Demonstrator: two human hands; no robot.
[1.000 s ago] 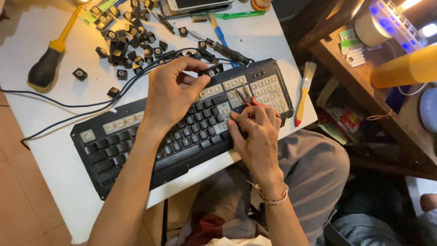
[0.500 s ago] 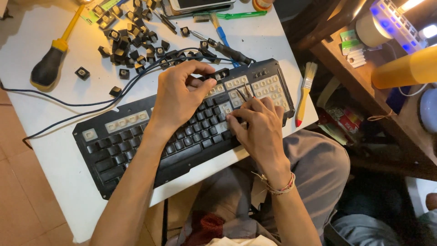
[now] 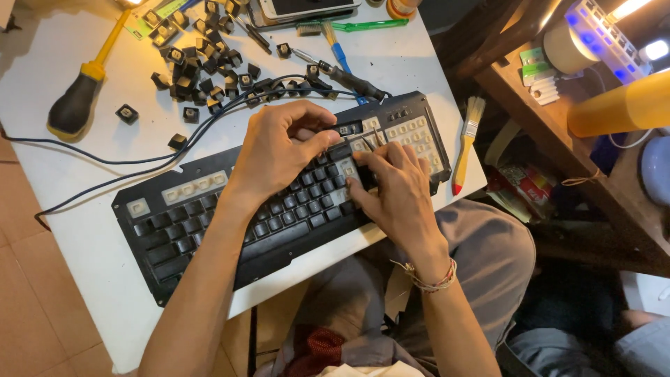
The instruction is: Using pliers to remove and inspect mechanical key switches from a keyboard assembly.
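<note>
A black keyboard [image 3: 202, 230] lies slanted across the white table [image 3: 84, 230]; several of its sockets are bare and pale. My left hand [image 3: 279, 150] rests over the upper middle rows, thumb and curled fingers pinching a black keycap [image 3: 343, 130] at the top row. My right hand [image 3: 394, 192] lies just right of it, palm down, fingertips pressing on keys near the pale number pad [image 3: 413, 136]. I see nothing held in it. Both forearms reach in from the bottom.
Several loose black keycaps [image 3: 202, 66] lie heaped at the table's far side beside a yellow-and-black screwdriver [image 3: 80, 98]. Dark cables [image 3: 139, 157] cross behind the keyboard. A small paintbrush [image 3: 466, 143] sits at the right table edge. A cluttered wooden shelf [image 3: 558, 132] stands to the right.
My left hand has slid a little right along the top row, its thumb closing toward the fingers. My right hand stays on the keys, fingers drawn slightly closer together.
</note>
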